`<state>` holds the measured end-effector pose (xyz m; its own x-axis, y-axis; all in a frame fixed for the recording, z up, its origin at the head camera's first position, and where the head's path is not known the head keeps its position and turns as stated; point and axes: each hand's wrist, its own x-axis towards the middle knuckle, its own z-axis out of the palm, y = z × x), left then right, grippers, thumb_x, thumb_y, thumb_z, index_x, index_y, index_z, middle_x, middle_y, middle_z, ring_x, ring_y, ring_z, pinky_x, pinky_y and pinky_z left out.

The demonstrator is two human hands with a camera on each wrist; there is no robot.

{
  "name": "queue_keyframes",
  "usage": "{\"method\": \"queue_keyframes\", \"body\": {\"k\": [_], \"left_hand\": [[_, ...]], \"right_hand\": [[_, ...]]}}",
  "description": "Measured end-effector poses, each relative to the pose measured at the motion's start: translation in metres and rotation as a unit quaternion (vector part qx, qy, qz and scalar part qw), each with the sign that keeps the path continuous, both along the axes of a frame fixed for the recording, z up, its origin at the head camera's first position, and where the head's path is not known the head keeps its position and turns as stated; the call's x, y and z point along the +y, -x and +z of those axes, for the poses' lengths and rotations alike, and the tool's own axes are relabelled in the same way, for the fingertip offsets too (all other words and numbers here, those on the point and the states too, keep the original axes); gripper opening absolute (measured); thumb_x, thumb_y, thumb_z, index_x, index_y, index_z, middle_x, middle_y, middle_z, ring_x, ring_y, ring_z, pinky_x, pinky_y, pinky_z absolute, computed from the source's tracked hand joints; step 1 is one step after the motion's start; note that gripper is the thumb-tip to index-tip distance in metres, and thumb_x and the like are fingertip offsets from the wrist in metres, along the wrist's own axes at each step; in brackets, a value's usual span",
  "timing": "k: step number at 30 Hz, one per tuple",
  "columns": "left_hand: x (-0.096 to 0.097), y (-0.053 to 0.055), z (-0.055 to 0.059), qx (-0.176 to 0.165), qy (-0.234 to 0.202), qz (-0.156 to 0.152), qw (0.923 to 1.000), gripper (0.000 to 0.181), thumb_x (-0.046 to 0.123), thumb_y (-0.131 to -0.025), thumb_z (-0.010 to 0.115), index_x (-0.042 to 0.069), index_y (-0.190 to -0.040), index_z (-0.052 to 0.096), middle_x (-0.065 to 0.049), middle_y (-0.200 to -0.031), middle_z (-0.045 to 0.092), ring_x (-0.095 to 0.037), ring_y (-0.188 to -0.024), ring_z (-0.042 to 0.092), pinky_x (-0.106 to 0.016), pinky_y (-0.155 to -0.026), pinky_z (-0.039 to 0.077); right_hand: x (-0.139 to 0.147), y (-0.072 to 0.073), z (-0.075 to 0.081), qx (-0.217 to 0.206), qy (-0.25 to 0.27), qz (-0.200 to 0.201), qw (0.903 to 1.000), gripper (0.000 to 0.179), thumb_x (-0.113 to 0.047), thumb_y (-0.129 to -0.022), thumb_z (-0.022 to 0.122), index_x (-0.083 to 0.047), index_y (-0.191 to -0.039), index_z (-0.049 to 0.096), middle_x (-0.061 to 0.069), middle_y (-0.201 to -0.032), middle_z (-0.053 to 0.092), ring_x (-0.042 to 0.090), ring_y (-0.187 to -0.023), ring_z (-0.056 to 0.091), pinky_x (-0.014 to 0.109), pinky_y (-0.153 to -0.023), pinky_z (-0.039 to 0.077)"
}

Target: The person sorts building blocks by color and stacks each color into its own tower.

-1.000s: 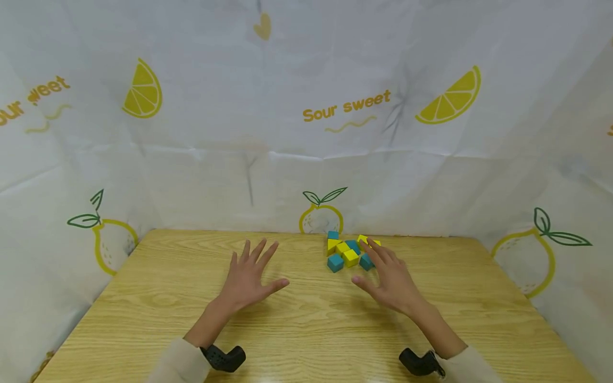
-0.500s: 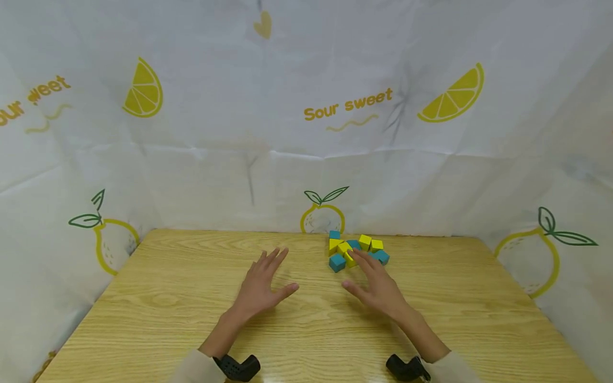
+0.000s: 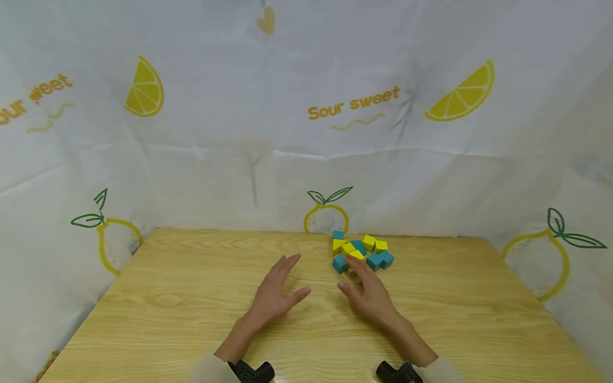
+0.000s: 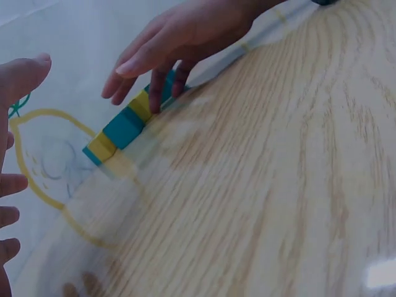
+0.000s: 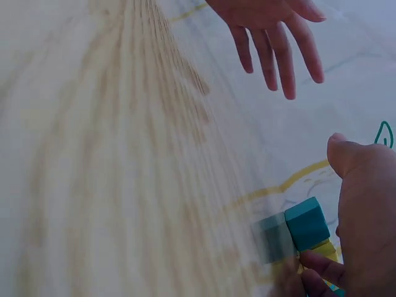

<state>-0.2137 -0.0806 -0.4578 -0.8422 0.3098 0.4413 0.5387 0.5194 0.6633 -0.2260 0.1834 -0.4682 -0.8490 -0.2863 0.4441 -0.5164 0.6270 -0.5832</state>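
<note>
Several small blue and yellow blocks lie in a loose cluster near the table's back edge, among them a blue cube (image 3: 340, 264) at the front left and a yellow block (image 3: 369, 243) at the back. My right hand (image 3: 372, 299) hovers just in front of the cluster, fingers spread, and its fingertips hide part of a yellow block in the head view. To the left, my left hand (image 3: 273, 299) is held over bare wood with its fingers extended and thumb apart. Neither hand holds anything. The right wrist view shows a blue block (image 5: 307, 224) near the right hand's fingers.
The wood-grain table (image 3: 191, 319) ends at a white curtain (image 3: 230, 106) printed with lemons, which encloses the back and both sides. Black wrist devices, such as the left one (image 3: 254, 372), sit at each cuff.
Both hands have moved inward toward each other, the left one to the right and the right one to the left. More blocks on the cluster's right show now. The blocks appear unmoved.
</note>
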Motion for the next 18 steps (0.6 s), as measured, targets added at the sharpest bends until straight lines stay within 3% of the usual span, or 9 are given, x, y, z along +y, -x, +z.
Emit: {"method": "queue_keyframes", "body": {"k": [5, 12, 18], "left_hand": [[0.004, -0.001, -0.006, -0.016, -0.022, -0.016, 0.9995, 0.069, 0.041, -0.089, 0.064, 0.012, -0.147, 0.040, -0.012, -0.148, 0.037, -0.034, -0.140, 0.023, -0.064, -0.098, 0.029], [0.005, 0.003, -0.014, -0.002, -0.071, -0.030, 0.9971, 0.061, 0.032, -0.093, 0.062, 0.008, -0.145, 0.042, -0.019, -0.145, 0.039, -0.038, -0.136, 0.030, -0.063, -0.099, 0.028], [0.009, 0.009, -0.019, -0.021, -0.089, -0.028, 0.9955, 0.059, 0.031, -0.093, 0.064, 0.009, -0.144, 0.044, -0.009, -0.144, 0.044, -0.030, -0.135, 0.034, -0.056, -0.103, 0.029]], "right_hand": [[-0.003, 0.002, -0.006, 0.021, -0.011, 0.011, 0.9996, 0.059, -0.028, -0.090, 0.067, -0.007, -0.141, 0.046, 0.015, -0.147, 0.036, 0.034, -0.121, 0.049, 0.056, -0.095, 0.039], [-0.003, 0.004, -0.009, 0.046, -0.017, 0.014, 0.9987, 0.059, -0.024, -0.088, 0.070, -0.004, -0.140, 0.048, 0.019, -0.143, 0.041, 0.039, -0.126, 0.042, 0.060, -0.096, 0.036], [-0.004, 0.005, -0.010, 0.060, -0.009, 0.013, 0.9981, 0.053, -0.013, -0.090, 0.068, 0.000, -0.138, 0.048, 0.019, -0.138, 0.045, 0.035, -0.120, 0.048, 0.056, -0.094, 0.039]]}}
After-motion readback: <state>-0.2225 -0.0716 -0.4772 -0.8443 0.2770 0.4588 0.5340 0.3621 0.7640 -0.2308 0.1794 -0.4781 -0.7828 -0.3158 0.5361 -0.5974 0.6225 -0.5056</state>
